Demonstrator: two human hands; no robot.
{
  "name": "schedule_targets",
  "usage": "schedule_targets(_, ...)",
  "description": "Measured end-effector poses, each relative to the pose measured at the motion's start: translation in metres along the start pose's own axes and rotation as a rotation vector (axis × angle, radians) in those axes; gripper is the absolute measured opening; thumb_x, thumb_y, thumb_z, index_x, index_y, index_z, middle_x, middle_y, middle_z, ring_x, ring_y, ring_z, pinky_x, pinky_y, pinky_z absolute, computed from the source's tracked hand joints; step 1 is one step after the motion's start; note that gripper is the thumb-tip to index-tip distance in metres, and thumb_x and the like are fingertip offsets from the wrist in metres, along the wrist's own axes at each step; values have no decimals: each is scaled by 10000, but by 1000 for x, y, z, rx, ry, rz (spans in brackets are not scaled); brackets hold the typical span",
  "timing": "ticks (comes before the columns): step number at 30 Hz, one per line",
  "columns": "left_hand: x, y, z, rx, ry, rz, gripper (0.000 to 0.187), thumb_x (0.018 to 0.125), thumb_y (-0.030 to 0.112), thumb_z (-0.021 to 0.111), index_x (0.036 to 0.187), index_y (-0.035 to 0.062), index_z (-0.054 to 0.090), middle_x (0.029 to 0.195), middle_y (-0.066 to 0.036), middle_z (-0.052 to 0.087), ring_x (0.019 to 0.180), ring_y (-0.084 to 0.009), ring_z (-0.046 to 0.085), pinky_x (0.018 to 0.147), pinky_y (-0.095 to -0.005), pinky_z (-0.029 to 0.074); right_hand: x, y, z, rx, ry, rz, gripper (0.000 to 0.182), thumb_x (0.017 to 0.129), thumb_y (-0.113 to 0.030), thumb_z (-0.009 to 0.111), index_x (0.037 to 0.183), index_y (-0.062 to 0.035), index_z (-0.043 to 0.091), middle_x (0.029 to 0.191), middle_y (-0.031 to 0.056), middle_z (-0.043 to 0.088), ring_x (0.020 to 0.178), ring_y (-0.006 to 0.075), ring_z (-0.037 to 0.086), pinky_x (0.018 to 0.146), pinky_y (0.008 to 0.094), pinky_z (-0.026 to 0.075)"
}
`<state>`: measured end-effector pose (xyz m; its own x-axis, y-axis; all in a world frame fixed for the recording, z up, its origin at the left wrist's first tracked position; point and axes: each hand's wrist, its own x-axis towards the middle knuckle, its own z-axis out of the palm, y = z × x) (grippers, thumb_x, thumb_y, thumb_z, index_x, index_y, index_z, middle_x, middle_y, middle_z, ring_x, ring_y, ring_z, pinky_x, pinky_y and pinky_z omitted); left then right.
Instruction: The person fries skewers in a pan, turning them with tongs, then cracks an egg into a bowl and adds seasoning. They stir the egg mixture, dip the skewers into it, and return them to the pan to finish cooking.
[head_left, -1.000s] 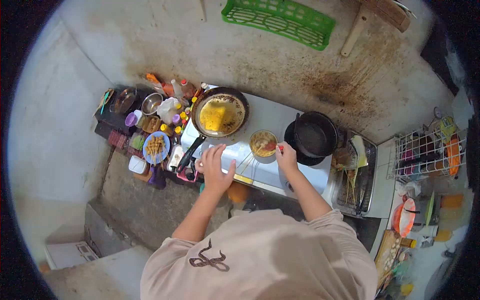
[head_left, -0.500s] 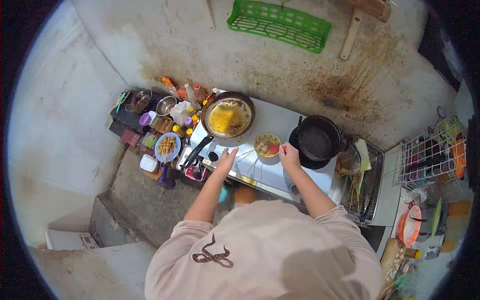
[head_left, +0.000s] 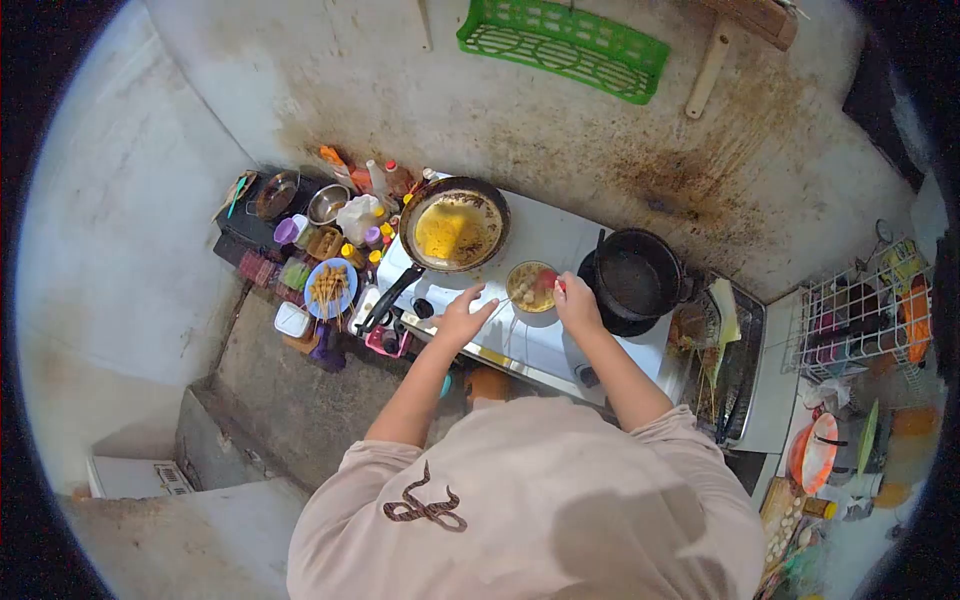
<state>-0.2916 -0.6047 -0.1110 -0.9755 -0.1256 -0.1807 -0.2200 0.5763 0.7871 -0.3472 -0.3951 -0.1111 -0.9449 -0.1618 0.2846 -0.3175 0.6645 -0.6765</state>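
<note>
My right hand point(head_left: 578, 307) is closed around a red spoon point(head_left: 546, 280), whose head dips into a small pot point(head_left: 537, 318). Round pale pieces sit in yellowish liquid inside that pot. To its left, my left hand point(head_left: 462, 318) is open, thumb and fingers apart, close to the pot's thin handle point(head_left: 497, 308); nothing shows in its grasp. Behind my left hand stands a frying pan point(head_left: 470, 192) with shiny oil and a yellow patch in it, its black handle pointing toward me. A dark, deep pan point(head_left: 640, 275) sits right of my right hand.
Left of the white stove top point(head_left: 560, 222) are a blue plate point(head_left: 347, 298) of skewered food, bottles point(head_left: 395, 180), and a metal bowl point(head_left: 329, 205). A sink point(head_left: 742, 375) and a white wire rack point(head_left: 860, 310) lie to the right. A green basket point(head_left: 560, 50) hangs on the wall.
My left hand has shifted slightly right, its fingers spreading wider. My right hand and the red spoon have moved slightly up and left over the pot.
</note>
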Motion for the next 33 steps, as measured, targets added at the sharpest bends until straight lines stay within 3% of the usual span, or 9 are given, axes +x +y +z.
schedule_targets(6, -37, 39, -11, 628, 167, 196, 655, 676, 487, 528, 1187, 105, 378, 1176, -76, 424, 1147, -288, 288, 843, -603, 161, -6, 30, 16, -2, 10, 58, 118, 736, -91, 487, 793, 12, 485, 634, 181, 527, 588, 311, 542, 537, 362, 427)
schedule_targets(10, -48, 56, 3, 878, 149, 266, 803, 588, 526, 590, 1175, 25, 369, 1211, -102, 368, 1187, -353, 164, 822, -649, 116, -11, 79, 53, 308, 101, 369, 100, 769, -107, 492, 765, -7, 500, 553, 61, 527, 387, 100, 468, 345, 247, 385)
schedule_targets(13, -41, 50, 14, 971, 159, 240, 806, 544, 491, 648, 1131, -5, 403, 1101, -117, 452, 1174, -368, 193, 806, -663, 113, -18, 20, 13, 587, 160, 755, 117, 708, -107, 530, 687, 7, 515, 588, 125, 550, 496, 216, 545, 510, 335, 439)
schedule_targets(18, -23, 38, 18, 1030, 22, 148, 350, 602, 290, 632, 843, 41, 588, 915, -103, 554, 1126, -366, 306, 842, -639, 128, -24, 37, 19, 473, 301, 584, 121, 708, -105, 537, 659, 4, 516, 555, 115, 536, 468, 218, 535, 493, 338, 432)
schedule_targets(22, -17, 36, 14, 991, -69, 146, 233, 653, 279, 590, 749, 69, 619, 928, -113, 556, 1097, -317, 360, 824, -646, 154, -24, 45, 18, 283, 399, 380, 121, 705, -107, 542, 653, 0, 518, 557, 131, 536, 513, 254, 551, 498, 342, 429)
schedule_targets(25, -27, 55, 4, 896, -117, 140, 337, 681, 375, 573, 826, 74, 616, 998, -122, 531, 1075, -329, 381, 819, -652, 154, -24, 26, 0, 213, 437, 309, 111, 704, -105, 544, 672, -3, 514, 579, 144, 541, 545, 278, 556, 506, 340, 430)
schedule_targets(26, -29, 58, 2, 826, -87, 101, 463, 704, 453, 534, 993, 93, 562, 1101, -122, 477, 1083, -325, 373, 837, -637, 154, -23, 23, -3, 227, 442, 296, 107, 705, -103, 544, 679, -5, 512, 584, 144, 541, 550, 277, 557, 507, 340, 430)
schedule_targets(29, -6, -2, 7, 261, 142, 159, 527, 718, 462, 509, 1107, 106, 483, 1170, -137, 420, 1117, -306, 334, 864, -602, 166, -21, 20, -4, 257, 434, 261, 96, 708, -97, 542, 698, -9, 504, 595, 143, 542, 559, 276, 558, 510, 341, 431)
schedule_targets(33, 4, -37, -1, -761, -29, -442, 611, 733, 486, 472, 1219, 142, 336, 1236, -135, 329, 1104, -261, 343, 867, -564, 196, -22, 17, 1, 255, 215, 168, 90, 719, -91, 530, 741, -9, 501, 646, 151, 542, 601, 288, 555, 548, 348, 435)
